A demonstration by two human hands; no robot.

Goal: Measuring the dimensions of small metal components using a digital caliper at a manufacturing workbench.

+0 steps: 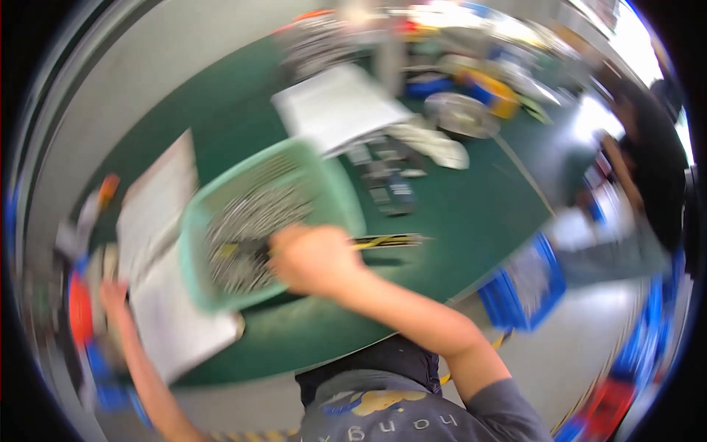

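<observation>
Right fist wrapped around a slim dark-and-yellow tool over a basket of metal pieces.
The right hand (313,259) gripped the tool (387,241) near its middle, its striped shaft jutting out rightward; it looked stiff and probably light, best held there. The left hand (114,296) was by the outer edge of the papers (173,324); blur left its grip impossible to tell. Below the right fist, the thin, greyish metal pieces (261,206) lay heaped inside the pale green basket (340,191), likely hard, slippery and heavy together. The basket's slot-walled plastic, round-cornered, probably flexed slightly; its rim offered the natural hold. Beyond, on the smooth green table (471,214), were a flat white sheet (339,110) and a shiny round bowl (464,118).
</observation>
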